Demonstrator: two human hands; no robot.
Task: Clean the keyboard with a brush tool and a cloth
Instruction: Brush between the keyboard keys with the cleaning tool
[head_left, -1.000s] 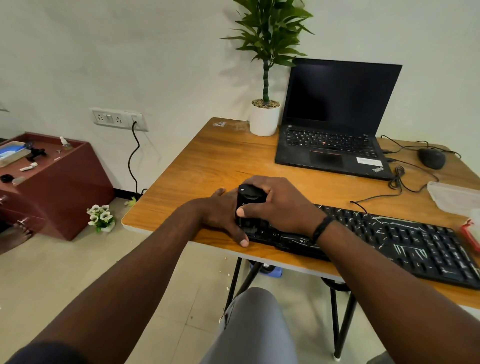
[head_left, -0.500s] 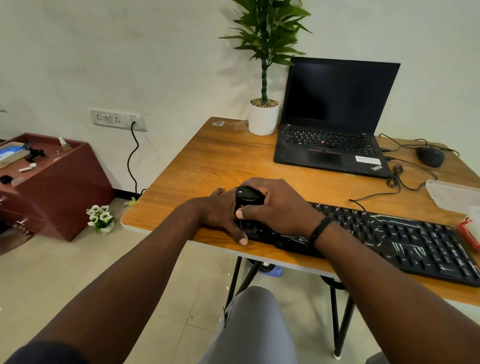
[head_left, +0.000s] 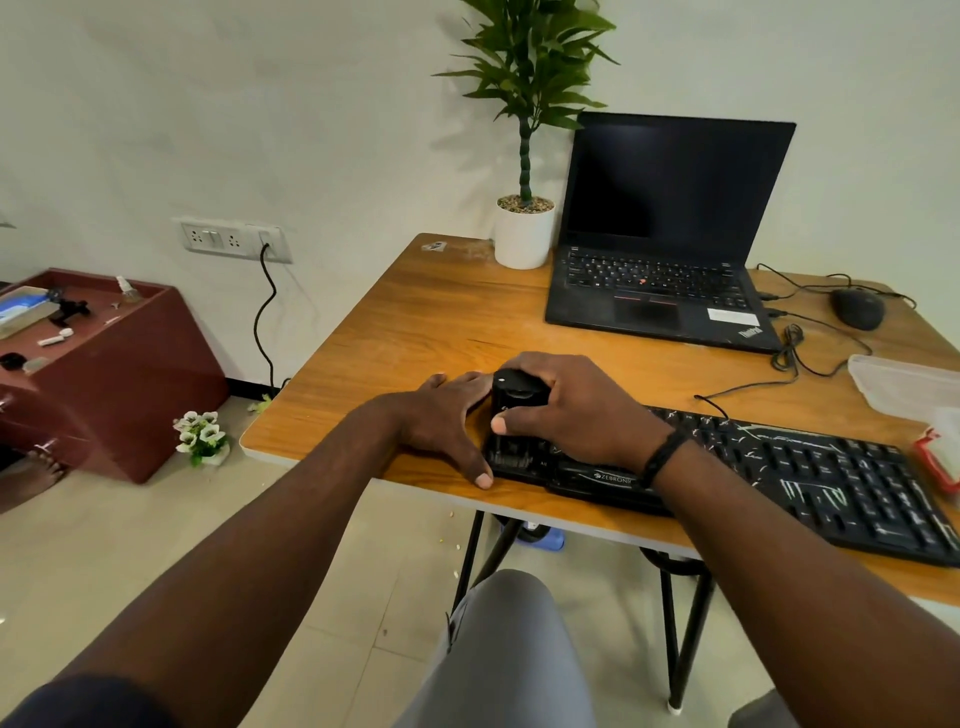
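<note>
Because the keyboard lies along the desk's near edge, your flat, uncurled left hand braces its left end, likely against sliding, while your right hand grips the black brush tool upright over the leftmost keys.

A plain pale wall runs behind a wooden table on black legs. At 9 o'clock a dark red cabinet stands on the beige tiled floor. A socket panel holds 1 black cable.
</note>
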